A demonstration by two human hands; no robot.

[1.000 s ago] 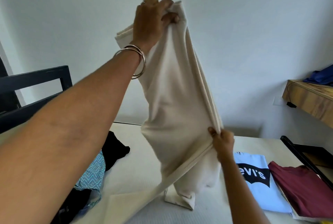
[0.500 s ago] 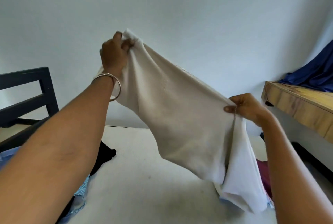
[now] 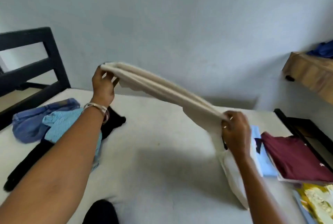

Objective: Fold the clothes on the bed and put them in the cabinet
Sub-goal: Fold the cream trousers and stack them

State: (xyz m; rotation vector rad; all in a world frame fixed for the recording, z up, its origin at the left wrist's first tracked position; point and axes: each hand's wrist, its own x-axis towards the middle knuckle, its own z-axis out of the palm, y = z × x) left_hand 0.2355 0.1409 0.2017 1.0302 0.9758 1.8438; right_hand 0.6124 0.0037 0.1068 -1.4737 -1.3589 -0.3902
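Cream garment (image 3: 162,86) stretched, folded lengthwise

Looking forward and down from head height over the bed (image 3: 162,178), facing the pale wall (image 3: 180,16) behind it. Sitting close to the scene, with both forearms entering from the bottom edge. Working as a single wide-angle view, sharing no area with another camera.

We see the bed (image 3: 162,160): unfolded clothes (image 3: 59,124) heaped at its left edge, folded shirts (image 3: 295,158) stacked along its right.
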